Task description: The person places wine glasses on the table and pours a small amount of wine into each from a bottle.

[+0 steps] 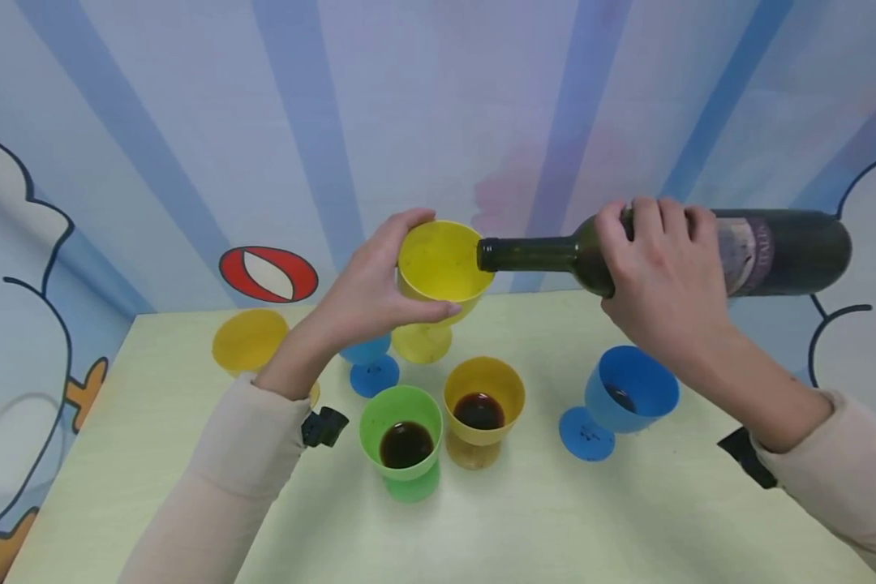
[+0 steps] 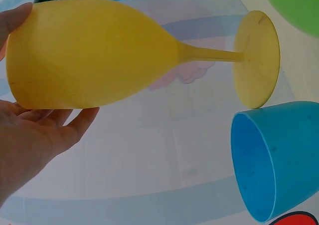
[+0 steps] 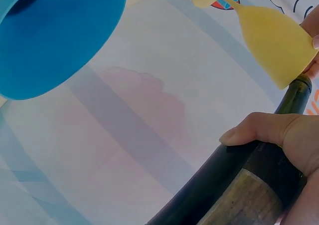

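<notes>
You are in what looks like a decorated booth or play corner, though you cannot tell which. A printed backdrop stands behind your pale worktop and along its left side, patterned with blue stripes, white cloud-like shapes in black outline and a red oval.

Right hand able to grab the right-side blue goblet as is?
Probably not: the right hand is occupied, gripping the bottle with its mouth at the yellow goblet. Nothing visible blocks the blue goblet, so it looks reachable once the bottle is put down.
</notes>
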The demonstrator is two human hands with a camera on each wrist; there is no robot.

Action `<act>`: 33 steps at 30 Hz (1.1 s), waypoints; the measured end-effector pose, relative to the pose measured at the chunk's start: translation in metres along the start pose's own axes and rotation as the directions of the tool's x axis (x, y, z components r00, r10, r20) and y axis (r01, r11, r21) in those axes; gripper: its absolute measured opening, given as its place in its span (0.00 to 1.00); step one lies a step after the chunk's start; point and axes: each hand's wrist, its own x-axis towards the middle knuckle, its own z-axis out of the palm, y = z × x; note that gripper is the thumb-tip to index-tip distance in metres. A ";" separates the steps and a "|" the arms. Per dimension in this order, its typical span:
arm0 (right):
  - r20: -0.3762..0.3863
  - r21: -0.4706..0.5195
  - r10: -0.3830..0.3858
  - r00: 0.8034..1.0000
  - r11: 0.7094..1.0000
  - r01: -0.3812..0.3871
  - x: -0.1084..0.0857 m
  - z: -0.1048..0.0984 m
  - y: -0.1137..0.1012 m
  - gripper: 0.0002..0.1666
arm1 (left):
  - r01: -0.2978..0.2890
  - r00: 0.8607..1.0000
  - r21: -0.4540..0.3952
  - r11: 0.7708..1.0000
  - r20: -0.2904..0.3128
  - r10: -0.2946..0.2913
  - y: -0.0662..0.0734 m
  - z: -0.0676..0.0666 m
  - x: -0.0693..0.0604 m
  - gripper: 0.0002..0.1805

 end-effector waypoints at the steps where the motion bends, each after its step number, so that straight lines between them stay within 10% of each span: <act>1: -0.004 -0.005 -0.002 1.000 1.000 0.002 0.000 0.001 0.000 0.39 | 0.001 1.000 0.000 1.000 0.002 -0.001 0.000 0.000 0.000 0.48; 33: 0.038 -0.056 -0.027 0.999 0.998 0.029 0.002 -0.008 -0.001 0.37 | 0.003 1.000 0.037 0.999 -0.001 -0.003 0.002 0.005 0.002 0.47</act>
